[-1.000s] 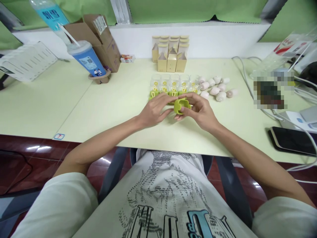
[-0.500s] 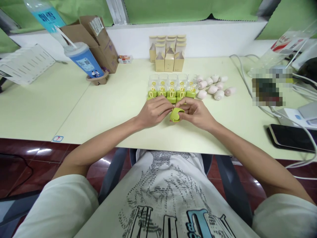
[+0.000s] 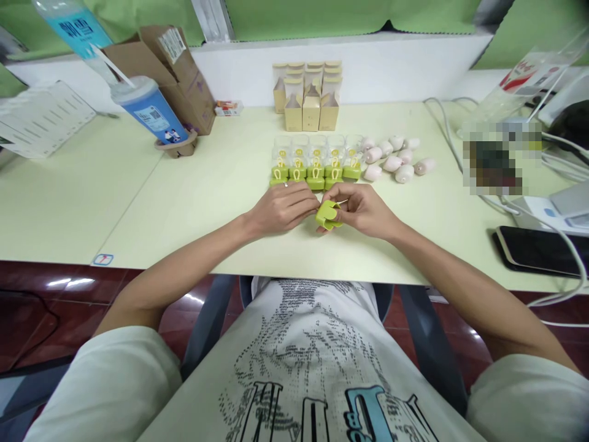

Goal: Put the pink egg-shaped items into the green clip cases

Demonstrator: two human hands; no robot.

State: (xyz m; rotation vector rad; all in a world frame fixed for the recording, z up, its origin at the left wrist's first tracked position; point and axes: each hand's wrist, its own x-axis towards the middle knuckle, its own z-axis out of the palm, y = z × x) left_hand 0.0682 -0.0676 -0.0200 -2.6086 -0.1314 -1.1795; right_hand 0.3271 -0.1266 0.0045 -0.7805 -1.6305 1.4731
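Observation:
My right hand (image 3: pixel 361 210) pinches a lime-green hollow plastic cap (image 3: pixel 327 215) between thumb and fingers, its opening partly showing. My left hand (image 3: pixel 286 207) is closed, with its fingertips close against the cap's left side; whatever those fingers pinch is hidden. Just beyond both hands stand rows of green cases (image 3: pixel 315 178) with pale yellow cord loops on them. Clear plastic cups (image 3: pixel 317 145) with yellow marks line up behind the cases. Several pale pink, rounded pieces (image 3: pixel 392 163) lie loosely to their right.
Open cream cartons (image 3: pixel 311 113) stand near the wall. At left are a blue drink cup (image 3: pixel 156 113), a cardboard box (image 3: pixel 196 92) and a bottle (image 3: pixel 78 37). On the right lie a phone (image 3: pixel 543 250), white cables (image 3: pixel 446 129) and a clear bottle (image 3: pixel 501 98).
The green cap has turned slightly in my right fingers, and its opening looks different. My left hand stays close beside it. The whole view has shifted a little.

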